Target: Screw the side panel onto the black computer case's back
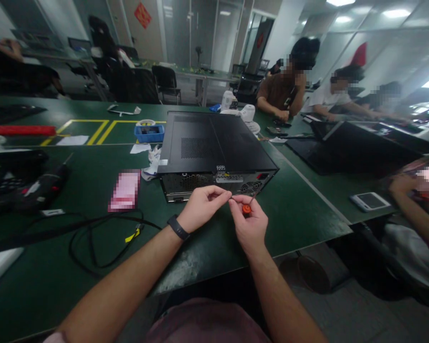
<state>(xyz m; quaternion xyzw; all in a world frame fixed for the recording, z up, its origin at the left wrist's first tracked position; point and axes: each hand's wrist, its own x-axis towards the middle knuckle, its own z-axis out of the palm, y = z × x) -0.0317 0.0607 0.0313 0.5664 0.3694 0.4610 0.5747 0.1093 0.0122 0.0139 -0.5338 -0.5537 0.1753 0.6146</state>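
Note:
A black computer case (214, 138) lies flat on the green table, its rear panel with ports and a fan grille facing me. Just in front of that panel, my two hands meet at the fingertips. My left hand (205, 206), with a dark band on the wrist, is closed in a pinch; whatever tiny thing sits between thumb and finger is too small to name. In my right hand (250, 221) a screwdriver (246, 209) with an orange handle is tucked under curled fingers, its thin shaft pointing up. The thumb and index finger of that hand touch the left fingertips.
Left of the case are a blurred pink rectangle (125, 190), a blue parts bin (149, 133), crumpled paper (152, 164) and black cables (89, 243). A power drill (43, 186) lies farther left. A phone (370, 201) rests at right, near co-workers seated along the table.

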